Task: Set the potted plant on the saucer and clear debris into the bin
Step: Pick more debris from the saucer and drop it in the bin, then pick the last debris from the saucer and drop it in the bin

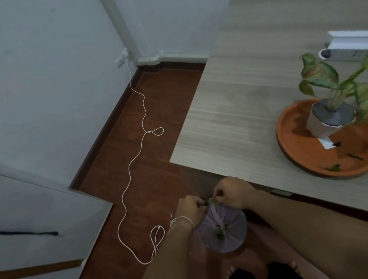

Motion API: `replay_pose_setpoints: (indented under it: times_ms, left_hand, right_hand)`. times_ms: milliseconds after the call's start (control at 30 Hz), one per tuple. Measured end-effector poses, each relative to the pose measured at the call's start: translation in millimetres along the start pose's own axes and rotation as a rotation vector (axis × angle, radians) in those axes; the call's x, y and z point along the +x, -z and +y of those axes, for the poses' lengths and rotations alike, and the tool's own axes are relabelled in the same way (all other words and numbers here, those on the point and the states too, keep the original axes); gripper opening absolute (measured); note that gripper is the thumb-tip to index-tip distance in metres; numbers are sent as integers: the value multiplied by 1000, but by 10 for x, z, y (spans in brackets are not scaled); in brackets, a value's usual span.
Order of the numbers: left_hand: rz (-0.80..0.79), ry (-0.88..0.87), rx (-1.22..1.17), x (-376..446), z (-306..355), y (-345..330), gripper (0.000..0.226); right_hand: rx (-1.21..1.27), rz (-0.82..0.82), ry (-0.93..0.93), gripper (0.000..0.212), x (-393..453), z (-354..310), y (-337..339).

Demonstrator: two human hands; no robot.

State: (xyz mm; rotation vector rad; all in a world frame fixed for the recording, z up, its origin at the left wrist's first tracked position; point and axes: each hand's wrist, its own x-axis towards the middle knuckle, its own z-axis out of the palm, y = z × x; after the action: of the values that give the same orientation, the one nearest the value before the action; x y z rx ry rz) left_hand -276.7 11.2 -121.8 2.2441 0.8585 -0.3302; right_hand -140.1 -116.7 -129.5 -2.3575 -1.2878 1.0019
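Standing over the bin on the floor, the person has both hands together above its mouth: the left hand and the right hand are each pinched shut on a bit of green debris held between them, just over the pale liner. More green scraps already lie at the bottom of the bin. The potted plant sits on the orange saucer up on the desk, so that part looks done, though a few leaf bits are left on the saucer near its front rim.

To do this step well, I would say the fingers should part straight above the bin's middle, low enough that light scraps do not drift onto the floor.

The desk edge runs just beside the right forearm, so a lift back toward the saucer has to clear that corner. A white cord loops along the floor close to the left wrist and the bin; feet should mind it. Otherwise the floor to the left is open.
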Motion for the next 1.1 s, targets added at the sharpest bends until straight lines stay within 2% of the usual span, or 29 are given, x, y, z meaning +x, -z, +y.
replay_pose_setpoints:
  times_ms: [133, 367, 733, 933, 1100]
  left_hand:
    - [-24, 0, -11, 0, -44, -81, 23]
    - [12, 25, -58, 15, 7, -66, 19]
    - [61, -87, 62, 153, 491, 160, 8]
    - [111, -161, 64, 338, 949, 313, 7]
    - [60, -289, 44, 495, 1693, -14, 7]
  right_hand:
    - [2, -46, -30, 29, -15, 98, -86]
    - [34, -26, -84, 26, -144, 302, 23]
    - [166, 185, -80, 25, -409, 490, 554]
    - [128, 260, -89, 22, -759, 895, 1007]
    - [97, 358, -200, 25, -1166, 1483, 1269]
